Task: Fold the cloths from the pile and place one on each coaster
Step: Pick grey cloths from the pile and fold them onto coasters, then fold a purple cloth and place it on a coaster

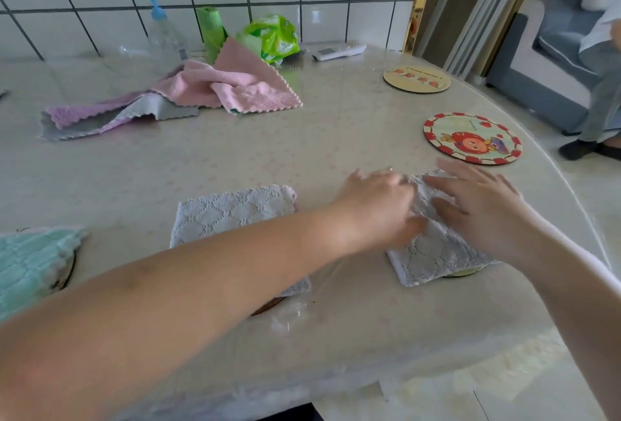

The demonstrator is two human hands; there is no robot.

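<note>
A folded grey cloth lies on a coaster whose yellow rim peeks out at its near edge. My left hand and my right hand both rest flat on this cloth, fingers spread. A second folded grey cloth covers a coaster under my left forearm. A folded teal cloth sits on a coaster at the left edge. Two bare coasters lie at the right: a red-rimmed one and a yellow one. The pile of pink, purple and grey cloths lies at the back.
Along the tiled wall stand a pump bottle, a green roll, a green packet and a white remote. The table's rounded edge curves at the right. A seated person's legs show beyond it.
</note>
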